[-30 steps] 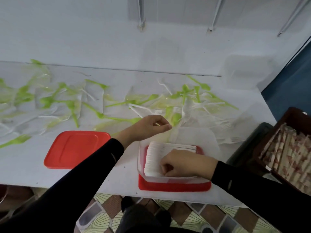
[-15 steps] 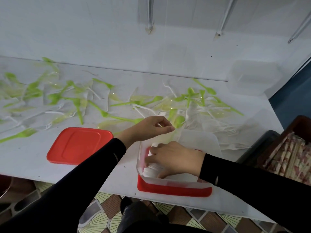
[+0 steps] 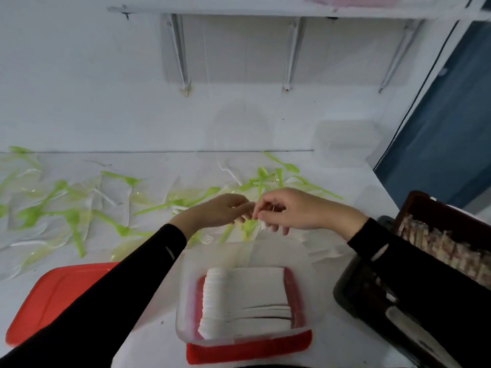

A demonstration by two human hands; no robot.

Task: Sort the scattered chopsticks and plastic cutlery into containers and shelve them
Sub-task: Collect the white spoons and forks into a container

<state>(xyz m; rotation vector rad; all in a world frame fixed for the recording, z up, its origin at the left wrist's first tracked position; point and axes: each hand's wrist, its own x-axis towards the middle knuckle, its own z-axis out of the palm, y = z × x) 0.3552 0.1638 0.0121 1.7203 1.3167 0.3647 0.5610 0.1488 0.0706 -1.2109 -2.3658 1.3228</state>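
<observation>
The left hand (image 3: pixel 223 212) and right hand (image 3: pixel 292 209) were pinched together on a wrapped fork (image 3: pixel 259 225) above the clear container (image 3: pixel 186 274); it was judged featherlight, slippery, best gripped mid-handle.

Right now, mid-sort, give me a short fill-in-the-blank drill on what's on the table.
1. The white cutlery lies stacked inside a clear container that sits on a ____ lid.
2. The scattered spoons farther back on the table are ____ in colour.
3. The left hand and right hand meet ____ the container, not inside it.
4. A second red lid lies to the ____ of the container.

Missing words: red; green; beyond; left
</observation>
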